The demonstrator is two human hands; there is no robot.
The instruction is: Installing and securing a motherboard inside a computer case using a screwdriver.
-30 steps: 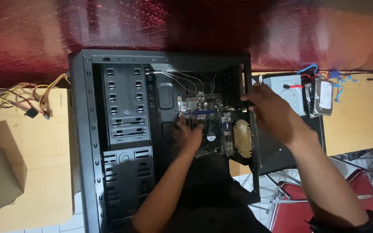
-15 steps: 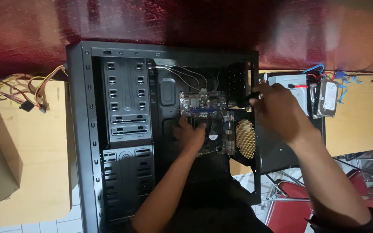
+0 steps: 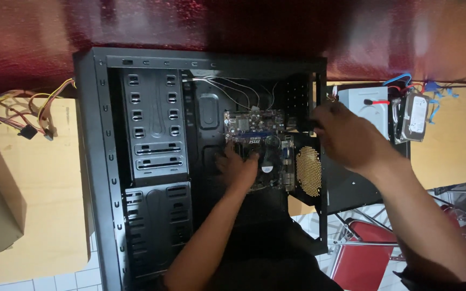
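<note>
I am pressing my left hand (image 3: pixel 238 164) flat on the motherboard (image 3: pixel 257 148) inside the case (image 3: pixel 152 161); right hand (image 3: pixel 346 137) fingers pinching its rear edge, grasping what I cannot tell. Risk: board slipping, scraping standoffs.

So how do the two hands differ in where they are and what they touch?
The left hand lies deep inside the case, flat on the motherboard; the right hand sits higher, at the case's rear edge beside the fan grille. The left hand's fingers are spread, the right hand's curled. Both are bare.
</note>
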